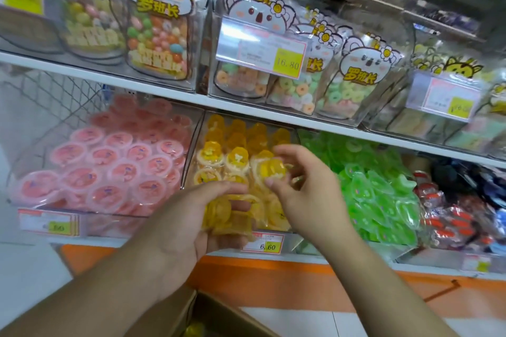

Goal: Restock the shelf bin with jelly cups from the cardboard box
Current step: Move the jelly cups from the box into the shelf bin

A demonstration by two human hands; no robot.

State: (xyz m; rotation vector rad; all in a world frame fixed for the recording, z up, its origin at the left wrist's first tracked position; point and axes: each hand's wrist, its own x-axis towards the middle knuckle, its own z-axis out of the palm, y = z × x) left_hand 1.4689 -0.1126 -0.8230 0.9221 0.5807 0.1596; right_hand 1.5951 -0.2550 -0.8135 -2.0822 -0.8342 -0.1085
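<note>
Left hand: I kept my left hand (191,223) cupped palm-up around a stack of yellow jelly cups (227,216), a reserve held close to the bin.
Right hand: my right hand (297,186) pinched one yellow cup (271,168) by its rim, so it could be set down flat.
Bin: the yellow bin (287,238), between the pink cups (115,167) and green cups (375,189), looked nearly full.
Box: the cardboard box (219,314) sat directly below, within easy reach.

Yellow jelly cups (238,157) sit between pink cups (109,167) and green ones (377,186); the shelf base (273,279) looks orange.
</note>
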